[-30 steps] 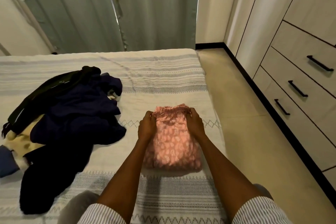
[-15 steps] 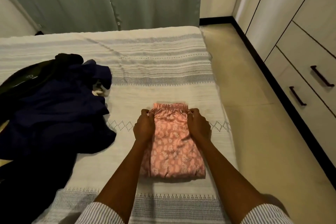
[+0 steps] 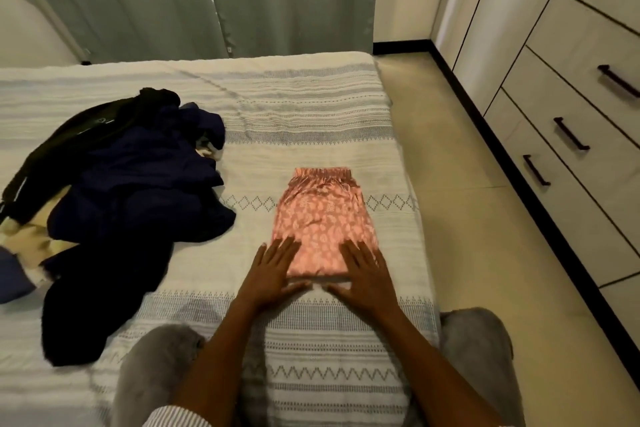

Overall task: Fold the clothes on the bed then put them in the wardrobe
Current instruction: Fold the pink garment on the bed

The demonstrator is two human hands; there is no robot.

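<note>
Left of pink shorts, dark clothes pile

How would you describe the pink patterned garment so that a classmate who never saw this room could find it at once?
Start at the striped white bed and go to its right side, nearest the drawers. There, the pink patterned folded garment lies flat under the fingers of the left hand and right hand. Unlike the dark crumpled heap of clothes to its left, it is pale, neat and rectangular.

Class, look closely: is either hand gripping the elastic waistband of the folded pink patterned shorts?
No. Both the left hand and right hand lie flat on the near edge of the pink patterned shorts.
</note>
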